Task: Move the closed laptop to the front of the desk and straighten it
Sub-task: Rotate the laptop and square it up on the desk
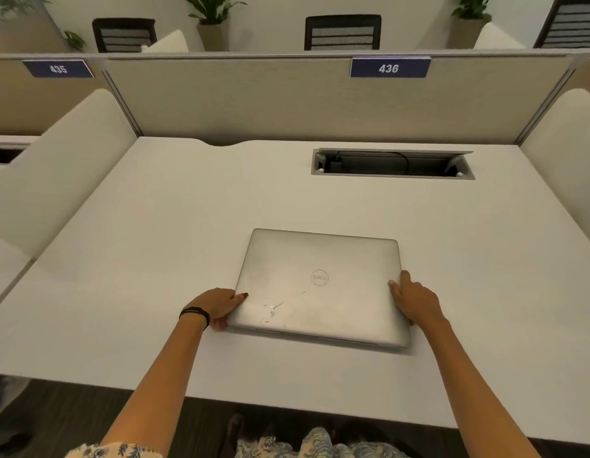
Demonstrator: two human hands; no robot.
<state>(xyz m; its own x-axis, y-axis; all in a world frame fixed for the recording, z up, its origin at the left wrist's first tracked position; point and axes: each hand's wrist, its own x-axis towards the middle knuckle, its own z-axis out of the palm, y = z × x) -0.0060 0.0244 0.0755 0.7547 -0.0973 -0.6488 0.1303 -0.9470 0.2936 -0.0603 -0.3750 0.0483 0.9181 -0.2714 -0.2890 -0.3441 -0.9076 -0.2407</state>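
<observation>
A closed silver laptop (320, 285) lies flat on the white desk (155, 242), a little right of centre and slightly skewed to the front edge. My left hand (221, 309) grips its near-left corner, thumb on the lid, fingers curled under the edge. A dark band circles that wrist. My right hand (416, 300) holds the right side edge, thumb resting on the lid near the corner.
An open cable box (392, 163) is recessed into the desk behind the laptop. Beige partition panels (254, 100) wall the back and both sides. The desk's front edge (287, 404) runs just below my forearms. Chairs and potted plants stand beyond the partition.
</observation>
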